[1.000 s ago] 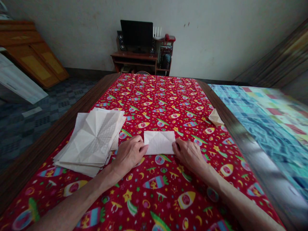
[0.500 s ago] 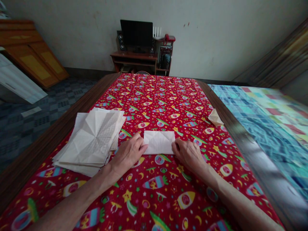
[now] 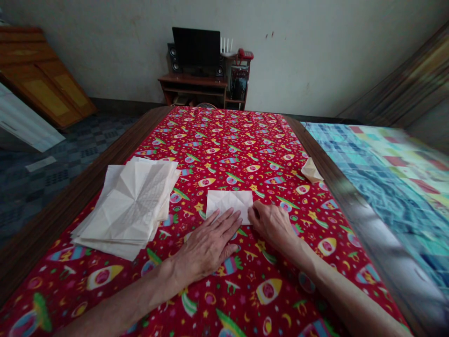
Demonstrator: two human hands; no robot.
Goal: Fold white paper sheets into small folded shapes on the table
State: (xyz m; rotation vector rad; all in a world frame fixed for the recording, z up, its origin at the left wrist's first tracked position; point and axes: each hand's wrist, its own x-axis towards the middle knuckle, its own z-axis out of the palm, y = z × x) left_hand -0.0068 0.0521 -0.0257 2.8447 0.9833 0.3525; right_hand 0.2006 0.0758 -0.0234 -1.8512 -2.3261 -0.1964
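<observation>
A folded white paper rectangle (image 3: 228, 201) lies on the red patterned tablecloth (image 3: 231, 140) in front of me. My left hand (image 3: 206, 245) rests flat with fingers stretched out, its fingertips lying on the paper's near edge. My right hand (image 3: 271, 224) sits at the paper's right near corner, fingers curled and pinching that corner. A stack of creased white sheets (image 3: 131, 206) lies to the left of my left hand.
A small folded cream paper piece (image 3: 310, 171) sits near the table's right edge. The dark wooden table rim (image 3: 84, 185) runs along both sides. A blue checked mat (image 3: 379, 173) lies to the right. A desk with a monitor (image 3: 196, 44) stands at the far wall.
My left hand has left the paper's left edge, moved right and opened flat onto its near edge. The right hand stays at the right corner. The view shifted slightly.
</observation>
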